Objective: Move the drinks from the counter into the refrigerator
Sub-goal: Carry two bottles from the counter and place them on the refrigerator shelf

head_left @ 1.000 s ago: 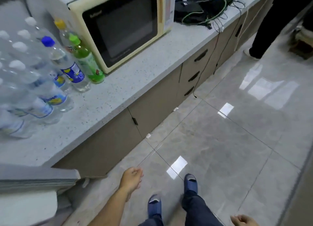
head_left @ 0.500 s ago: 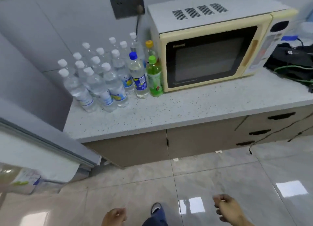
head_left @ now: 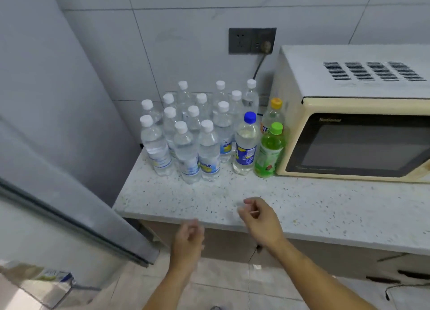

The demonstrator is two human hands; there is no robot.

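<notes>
Several clear water bottles with white caps (head_left: 186,133) stand bunched at the back left of the speckled counter (head_left: 325,207). Beside them stand a blue-capped bottle (head_left: 245,147), a green bottle (head_left: 267,154) and a yellow-capped bottle (head_left: 273,114). My right hand (head_left: 258,216) hovers over the counter's front edge, fingers loosely curled, holding nothing. In front of the counter edge my left hand (head_left: 187,242) is raised, blurred, fingers relaxed and empty. The open refrigerator door (head_left: 58,193) fills the left side, with a bottle (head_left: 39,279) in its shelf.
A cream microwave (head_left: 353,128) sits on the counter right of the bottles, plugged into a wall socket (head_left: 252,41). Drawers with dark handles (head_left: 381,279) lie below the counter. A black cable (head_left: 404,286) hangs at the lower right.
My view has swung left and closed in on the bottles. Both hands have risen from near the floor toward the counter edge, the right one now over the countertop.
</notes>
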